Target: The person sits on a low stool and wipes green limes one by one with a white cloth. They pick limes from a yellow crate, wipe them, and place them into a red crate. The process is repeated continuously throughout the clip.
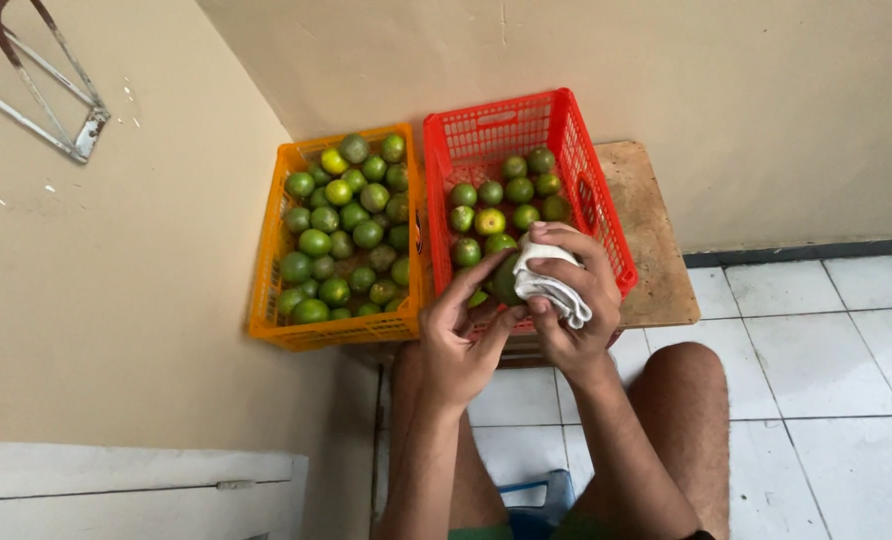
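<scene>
1. A green citrus fruit [507, 280] is held by the left hand [458, 335]; fingers half-curled, index finger stretched up along the fruit's left side, thumb pressed near its lower edge.
2. A white cloth [554, 285] is clutched by the right hand [571, 300]; fingers closed over the bunched cloth, which is pressed against the fruit's right side.
3. Fruit and cloth are held just above the front edge of the red crate [526, 130], both hands touching each other below the fruit.
4. Held fruit: dark green, roundish, dull skin; only a narrow strip is seen between the two hands.
5. Cloth: crumpled, folded in layers, a loose end hanging under the right palm.
6. Inside the red crate a partial layer of green fruits [506, 195] is seen, one yellowish with a reddish spot.
7. Touching the red crate's left side, an orange crate [266, 290] is filled with more green and yellow-green fruits [346, 230].
8. Under and right of the red crate, a wooden board [656, 240] is seen.
9. Hidden: most of the held fruit, the red crate's front wall behind the hands. What the crates rest on at the left cannot be told.
10. Below the red crate, bare knees [681, 380] and a blue object [541, 495] are cut off at the frame bottom; the blue object's kind is unclear.
</scene>
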